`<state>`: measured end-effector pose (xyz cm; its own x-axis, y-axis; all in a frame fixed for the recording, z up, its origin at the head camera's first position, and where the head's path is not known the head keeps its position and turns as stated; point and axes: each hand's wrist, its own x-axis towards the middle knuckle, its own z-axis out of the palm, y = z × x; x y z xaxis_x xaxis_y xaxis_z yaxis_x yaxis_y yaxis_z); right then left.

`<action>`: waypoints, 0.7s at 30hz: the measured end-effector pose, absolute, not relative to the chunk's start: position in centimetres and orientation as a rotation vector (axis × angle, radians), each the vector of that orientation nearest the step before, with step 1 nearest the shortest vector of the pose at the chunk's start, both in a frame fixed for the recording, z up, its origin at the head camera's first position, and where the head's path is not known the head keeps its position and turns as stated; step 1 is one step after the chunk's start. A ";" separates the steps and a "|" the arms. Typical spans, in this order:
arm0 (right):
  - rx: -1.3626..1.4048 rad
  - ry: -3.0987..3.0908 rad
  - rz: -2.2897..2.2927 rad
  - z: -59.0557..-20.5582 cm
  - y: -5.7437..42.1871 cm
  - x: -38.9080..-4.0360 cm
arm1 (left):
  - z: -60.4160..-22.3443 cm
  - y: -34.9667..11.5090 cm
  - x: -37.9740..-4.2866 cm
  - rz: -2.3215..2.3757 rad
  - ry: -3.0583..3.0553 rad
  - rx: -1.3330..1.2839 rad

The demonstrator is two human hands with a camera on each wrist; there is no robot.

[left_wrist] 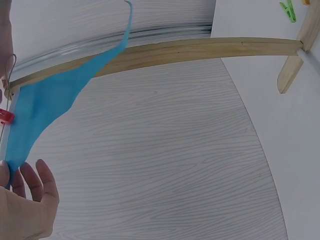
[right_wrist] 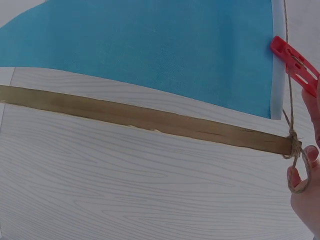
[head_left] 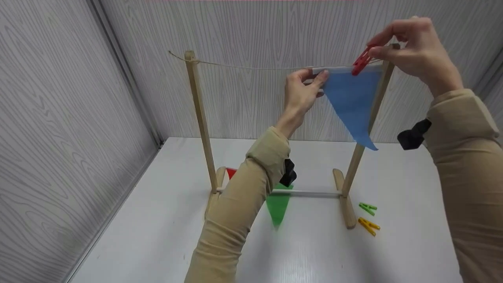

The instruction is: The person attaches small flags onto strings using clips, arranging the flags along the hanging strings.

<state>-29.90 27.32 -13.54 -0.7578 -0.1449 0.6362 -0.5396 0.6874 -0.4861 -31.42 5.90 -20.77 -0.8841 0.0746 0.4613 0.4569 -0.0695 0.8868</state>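
I can read no text, label, brand, number or sign in any of my three views. The blue pennant (head_left: 351,100) and the red clothespin (head_left: 362,61) on its upper edge show me no lettering, nor do the green pennant (head_left: 278,208) or, toward the right edge of the white table (head_left: 408,251), the green clothespin (head_left: 368,207) and yellow clothespin (head_left: 369,226).
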 end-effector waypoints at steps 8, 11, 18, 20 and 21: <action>0.549 -2.370 0.894 -13.7 27.5 -29.6 | -20.8 6.1 -31.3 -2.009 -1.947 -0.591; 0.538 -2.381 0.893 -13.7 27.5 -29.6 | -20.8 6.1 -31.3 -2.012 -1.947 -0.589; 0.540 -2.375 0.915 -13.8 27.7 -29.5 | -20.9 6.1 -31.2 -2.021 -1.939 -0.604; 0.544 -2.377 0.930 -13.9 27.7 -29.4 | -21.0 6.1 -31.3 -2.023 -1.939 -0.611; 0.545 -2.379 0.941 -14.0 27.8 -29.4 | -21.1 6.1 -31.3 -2.024 -1.938 -0.614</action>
